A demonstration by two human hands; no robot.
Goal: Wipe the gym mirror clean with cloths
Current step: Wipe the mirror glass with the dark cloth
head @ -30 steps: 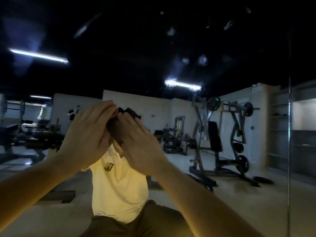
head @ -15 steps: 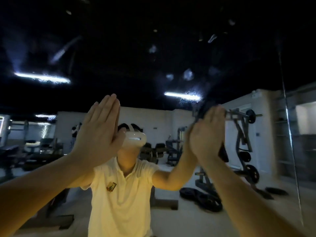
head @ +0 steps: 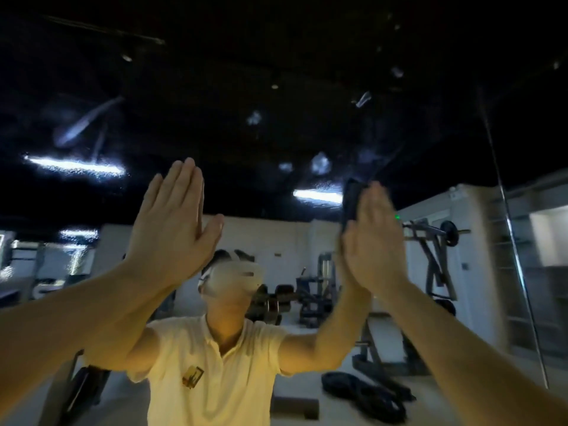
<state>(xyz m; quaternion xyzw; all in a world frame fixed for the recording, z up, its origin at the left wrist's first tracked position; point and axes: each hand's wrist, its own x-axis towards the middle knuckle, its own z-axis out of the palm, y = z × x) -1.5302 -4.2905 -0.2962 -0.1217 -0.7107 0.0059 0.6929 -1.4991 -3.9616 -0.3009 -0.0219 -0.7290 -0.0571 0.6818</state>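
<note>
- The mirror point(head: 430, 124) fills the whole picture. It shows a dark gym room.
- White smudges point(head: 319, 162) sit on the glass in the upper middle, and a long streak point(head: 86, 121) in the upper left.
- In the glass, lights point(head: 73, 166) glow on the left, and a weight machine point(head: 430, 256) stands on the right.
- The left hand point(head: 172, 229) is flat, fingers straight and together. I cannot tell if a cloth is under it.
- The right hand point(head: 372, 241) is flat too. It presses a dark cloth point(head: 352, 201) on the glass, right of the middle.
- The yellow shirt point(head: 221, 395) has a small badge point(head: 192, 376), too blurry to read.
</note>
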